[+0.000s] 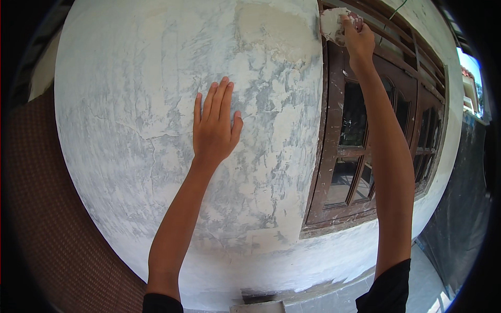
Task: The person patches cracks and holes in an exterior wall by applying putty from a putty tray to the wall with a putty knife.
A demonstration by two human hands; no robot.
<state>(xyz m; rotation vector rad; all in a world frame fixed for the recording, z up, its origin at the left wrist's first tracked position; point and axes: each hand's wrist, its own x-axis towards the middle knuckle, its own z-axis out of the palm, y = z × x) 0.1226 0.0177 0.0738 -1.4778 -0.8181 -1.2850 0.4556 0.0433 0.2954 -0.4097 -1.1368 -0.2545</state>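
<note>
A whitewashed wall [130, 94] with grey smears and thin cracks fills the middle of the view. My left hand [215, 125] lies against it, palm inward, fingers stretched upward and thumb out, holding nothing. Raised at the upper right, my right hand [360, 46] grips a putty knife [334, 25] whose wide blade is caked in white filler. Only a bit of its reddish handle shows between my fingers. The blade is by the upper left corner of the brown wooden window frame [319, 182], beside the wall's edge. A smoother beige patch [274, 31] lies to the blade's left.
Paned wooden shutters [347, 180] with white specks stand behind my right forearm, below a slatted vent [420, 55]. A brown woven screen [57, 208] hangs along the left. Dark sheeting [454, 193] covers the far right. A grey block [258, 307] sits at the wall's foot.
</note>
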